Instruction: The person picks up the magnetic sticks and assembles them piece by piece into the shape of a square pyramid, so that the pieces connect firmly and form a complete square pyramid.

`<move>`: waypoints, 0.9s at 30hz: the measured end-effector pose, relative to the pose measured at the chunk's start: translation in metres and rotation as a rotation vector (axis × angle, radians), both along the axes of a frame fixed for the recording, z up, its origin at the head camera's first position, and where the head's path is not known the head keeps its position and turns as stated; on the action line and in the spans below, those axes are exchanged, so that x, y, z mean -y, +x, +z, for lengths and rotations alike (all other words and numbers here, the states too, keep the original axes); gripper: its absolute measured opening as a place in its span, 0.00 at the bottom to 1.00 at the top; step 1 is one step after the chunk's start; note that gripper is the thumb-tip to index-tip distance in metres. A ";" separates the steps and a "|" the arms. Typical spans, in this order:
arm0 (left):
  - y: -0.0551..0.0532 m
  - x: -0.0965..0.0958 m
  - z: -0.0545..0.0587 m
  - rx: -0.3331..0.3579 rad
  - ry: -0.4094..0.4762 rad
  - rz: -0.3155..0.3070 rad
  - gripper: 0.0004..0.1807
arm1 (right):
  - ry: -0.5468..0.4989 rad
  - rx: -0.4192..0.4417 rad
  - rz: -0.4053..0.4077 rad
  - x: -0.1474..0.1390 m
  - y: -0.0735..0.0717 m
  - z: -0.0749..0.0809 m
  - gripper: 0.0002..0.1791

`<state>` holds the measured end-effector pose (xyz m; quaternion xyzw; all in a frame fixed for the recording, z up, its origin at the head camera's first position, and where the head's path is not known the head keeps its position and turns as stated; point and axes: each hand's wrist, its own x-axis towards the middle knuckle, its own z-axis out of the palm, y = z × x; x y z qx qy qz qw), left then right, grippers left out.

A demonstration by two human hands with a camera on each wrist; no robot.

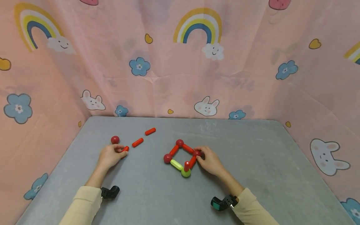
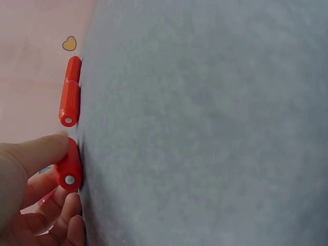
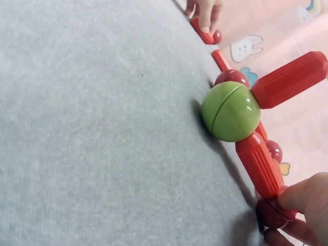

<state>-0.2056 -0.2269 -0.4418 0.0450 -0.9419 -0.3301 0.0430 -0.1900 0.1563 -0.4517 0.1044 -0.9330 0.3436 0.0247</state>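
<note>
On the grey table, a square of magnetic rods and balls lies flat in the head view. Its corners are a far red ball [image 1: 179,143], a left red ball [image 1: 167,158], a right red ball [image 1: 196,153] and a near green ball [image 1: 186,172]. Red rods [image 1: 187,148] form its sides except for one yellow-green rod [image 1: 176,165]. Another red rod [image 3: 291,79] stands up from the green ball. My right hand [image 1: 211,161] grips the right red ball between thumb and fingers. Over on the left, my left hand [image 1: 110,156] pinches a loose red rod [image 2: 70,169].
Just beyond my left hand sits a loose red ball [image 1: 115,139]. Two more red rods, one nearer [image 1: 137,142] and one farther [image 1: 150,131], lie in a slanting line towards the back. A pink patterned curtain [image 1: 163,90] hangs behind the grey table [image 1: 146,200].
</note>
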 end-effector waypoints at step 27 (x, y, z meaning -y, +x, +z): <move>0.009 -0.037 0.016 -0.162 0.199 -0.116 0.14 | 0.004 -0.011 -0.002 0.001 0.000 -0.001 0.17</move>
